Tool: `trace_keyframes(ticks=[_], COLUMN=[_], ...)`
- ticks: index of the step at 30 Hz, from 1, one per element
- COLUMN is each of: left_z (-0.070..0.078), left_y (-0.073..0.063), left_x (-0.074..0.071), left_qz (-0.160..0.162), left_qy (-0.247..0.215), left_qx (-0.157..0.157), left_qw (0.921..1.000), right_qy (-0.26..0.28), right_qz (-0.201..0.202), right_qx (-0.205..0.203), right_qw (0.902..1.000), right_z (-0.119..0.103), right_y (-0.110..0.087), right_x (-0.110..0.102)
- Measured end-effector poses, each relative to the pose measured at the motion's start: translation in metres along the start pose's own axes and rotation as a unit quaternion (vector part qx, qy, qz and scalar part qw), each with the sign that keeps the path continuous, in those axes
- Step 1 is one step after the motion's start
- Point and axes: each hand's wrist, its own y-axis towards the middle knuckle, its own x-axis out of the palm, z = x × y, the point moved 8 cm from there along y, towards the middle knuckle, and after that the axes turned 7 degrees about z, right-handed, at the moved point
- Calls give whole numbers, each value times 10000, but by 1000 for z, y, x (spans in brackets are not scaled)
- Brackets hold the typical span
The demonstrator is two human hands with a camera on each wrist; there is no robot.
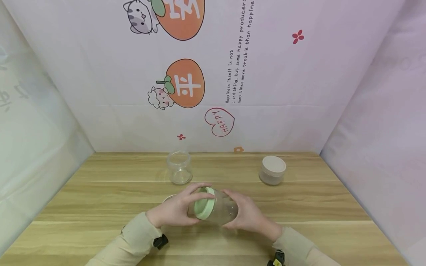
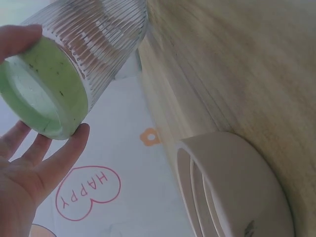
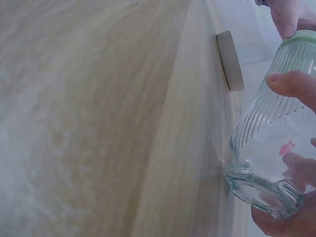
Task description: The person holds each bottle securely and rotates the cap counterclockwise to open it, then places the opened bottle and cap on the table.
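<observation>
A ribbed clear glass jar (image 1: pixel 221 207) with a pale green lid (image 1: pixel 205 210) lies tilted on its side between my hands. My left hand (image 1: pixel 176 210) holds the green lid, thumb on one side and fingers on the other. The lid's recessed top faces left, as the left wrist view shows. Around the glass body near the thick base curls my right hand (image 1: pixel 249 215), thumb and fingers on opposite sides. Below the green lid in the left wrist view, a beige ring-like lid (image 2: pixel 247 187) rests on the wooden table (image 2: pixel 237 74); in the head view my left hand mostly hides it.
Behind my hands stands an open clear jar (image 1: pixel 179 170), left of centre. A small jar with a white lid (image 1: pixel 273 164) stands at the back right. Printed white cloth (image 1: pixel 266 122) walls in the back and both sides of the table.
</observation>
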Motion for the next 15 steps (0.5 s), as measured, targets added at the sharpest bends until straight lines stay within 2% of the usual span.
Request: trace_keyframes(ticks=[6, 12, 15], left_z=[-5, -11, -15], left_y=[0, 0, 0], left_x=[-1, 3, 4], left_qz=[43, -41, -44], left_qy=[-85, -754, -922], left_qx=[-362, -961, -1179], left_qw=[9993, 9925, 9887], right_qy=[58, 24, 33], right_qz=[16, 151, 176], right_qx=[-4, -141, -182], right_qw=[10000, 9998, 9997], right_z=[-1, -2, -2], right_y=[2, 2, 2], right_x=[1, 0, 0])
